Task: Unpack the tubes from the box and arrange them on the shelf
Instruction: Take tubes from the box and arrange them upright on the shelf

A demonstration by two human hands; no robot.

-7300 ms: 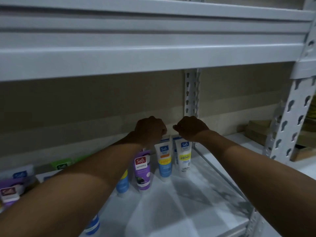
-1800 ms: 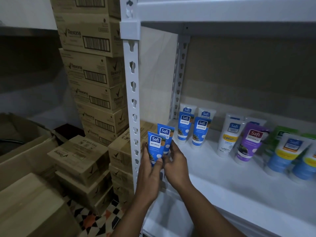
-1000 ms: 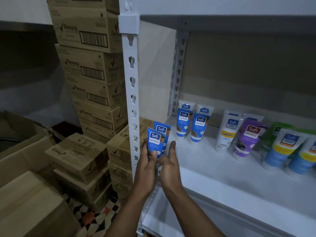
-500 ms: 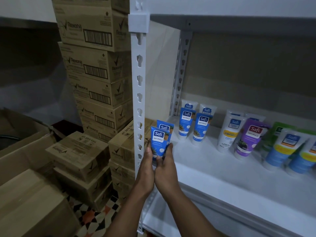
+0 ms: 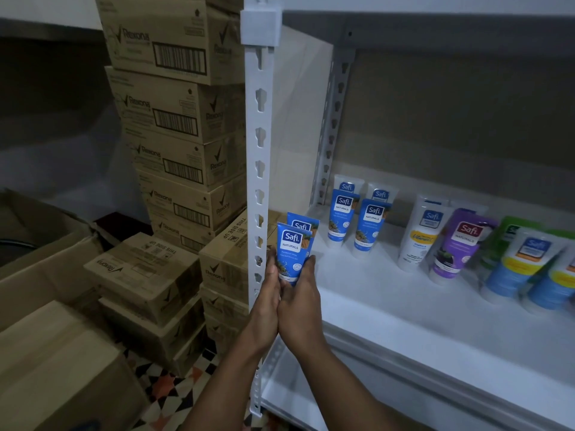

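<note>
Since a second ago the two hands have drawn together until they touch, and the pair of blue tubes [image 5: 294, 251] has closed up, one tube now straight behind the other. The pair stands upright just left of centre, at the front left corner of the shelf [image 5: 404, 309]. The left hand [image 5: 268, 295] grips it from the left and the right hand [image 5: 301, 303] from the right, thumb up its side. The hands cover the tubes' lower ends, so I cannot tell whether they rest on the board. Only the top of the rear tube shows.

Further back on the shelf, right of centre, stand two more blue tubes [image 5: 342, 217], each half hiding a white tube [image 5: 348, 184] behind it. To their right come a white and yellow tube [image 5: 420, 236], a purple tube [image 5: 457, 244], and a green tube [image 5: 510, 230] too blurred to read. The blue and yellow tubes [image 5: 518, 265] at the right edge are partly cut off.

The perforated white post [image 5: 259, 150] rises just left of the hands. Stacked Rexona cartons [image 5: 174, 119] fill the upper left, and an open brown box [image 5: 37, 244] is cut off at the left edge.
</note>
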